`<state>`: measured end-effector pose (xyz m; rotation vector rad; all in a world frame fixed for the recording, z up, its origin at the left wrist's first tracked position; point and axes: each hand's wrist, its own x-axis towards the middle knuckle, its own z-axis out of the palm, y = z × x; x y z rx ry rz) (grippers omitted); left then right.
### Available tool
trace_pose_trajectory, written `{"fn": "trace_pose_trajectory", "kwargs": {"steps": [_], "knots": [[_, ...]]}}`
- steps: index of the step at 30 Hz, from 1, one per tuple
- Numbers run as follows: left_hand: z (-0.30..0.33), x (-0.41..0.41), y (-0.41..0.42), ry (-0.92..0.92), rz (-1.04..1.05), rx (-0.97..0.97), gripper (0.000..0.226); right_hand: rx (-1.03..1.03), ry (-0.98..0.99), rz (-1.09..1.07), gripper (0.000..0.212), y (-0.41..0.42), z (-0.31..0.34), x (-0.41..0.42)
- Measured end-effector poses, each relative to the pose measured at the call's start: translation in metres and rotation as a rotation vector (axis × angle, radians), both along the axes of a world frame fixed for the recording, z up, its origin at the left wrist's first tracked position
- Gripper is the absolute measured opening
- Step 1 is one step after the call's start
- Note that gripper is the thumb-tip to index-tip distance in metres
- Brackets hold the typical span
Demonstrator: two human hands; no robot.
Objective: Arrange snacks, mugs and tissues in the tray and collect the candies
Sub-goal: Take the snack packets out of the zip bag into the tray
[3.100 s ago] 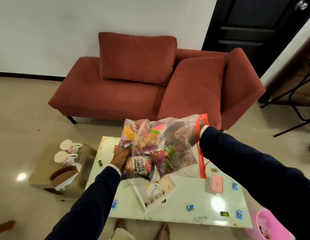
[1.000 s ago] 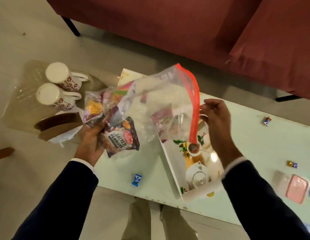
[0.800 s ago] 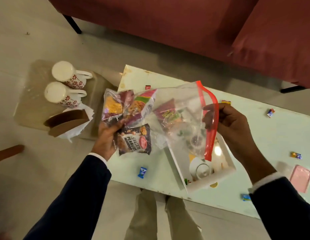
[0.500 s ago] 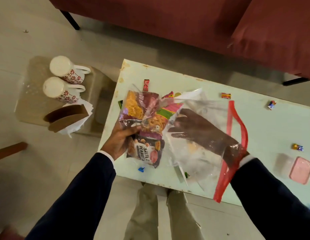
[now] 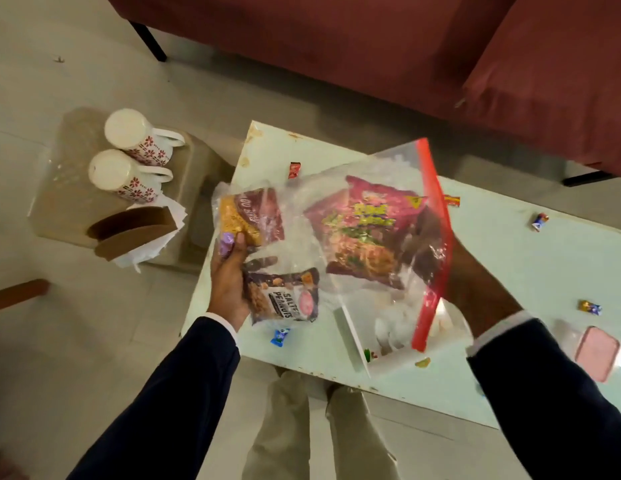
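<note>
1. Hands meet over the pale table (image 5: pixel 510 271), both arms in dark sleeves reaching forward from the near side.
2. His left hand (image 5: pixel 229 285) grips the closed end of a clear zip bag (image 5: pixel 382 216), thumb pinching an orange snack packet (image 5: pixel 248 216), fingers under a salted peanuts packet (image 5: pixel 285 299).
3. His right hand (image 5: pixel 475 289) sits at the bag's red-edged mouth, fingers curled inside it; the purple snack packet (image 5: pixel 368 230) lies against them, though I cannot tell if they grip it.
4. Bag lies nearly flat above the table's left end, long axis left to right, mouth facing right.
5. White tray (image 5: pixel 350 337) rests on the table under the bag's mouth.
6. Two mugs (image 5: pixel 136 157) stand left of the table, upside down.
</note>
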<state>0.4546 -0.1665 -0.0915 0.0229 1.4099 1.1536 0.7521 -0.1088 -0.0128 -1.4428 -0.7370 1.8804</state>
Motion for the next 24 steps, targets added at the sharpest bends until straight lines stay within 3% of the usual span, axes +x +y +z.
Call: {"fn": "trace_pose_trajectory", "kwargs": {"steps": [2, 4, 9, 16, 24], "knots": [[0.001, -0.013, 0.002, 0.020, 0.079, -0.027, 0.053, 0.124, -0.107, 0.079, 0.058, 0.013, 0.018, 0.013], [0.003, -0.026, 0.004, 0.034, 0.129, -0.025, 0.058, 0.141, -0.097, -0.007, 0.062, 0.022, 0.017, 0.035], [0.014, -0.053, 0.003, -0.042, 0.159, 0.026, 0.058, 0.005, -0.162, -0.179, 0.059, 0.036, -0.042, 0.071], [0.020, -0.071, 0.006, 0.075, 0.193, 0.037, 0.054, -0.002, -0.654, 0.215, 0.048, 0.090, -0.106, 0.045], [0.010, -0.070, 0.001, 0.083, 0.152, 0.035, 0.058, 0.034, -0.804, 0.304, 0.053, 0.116, -0.147, 0.026]]}}
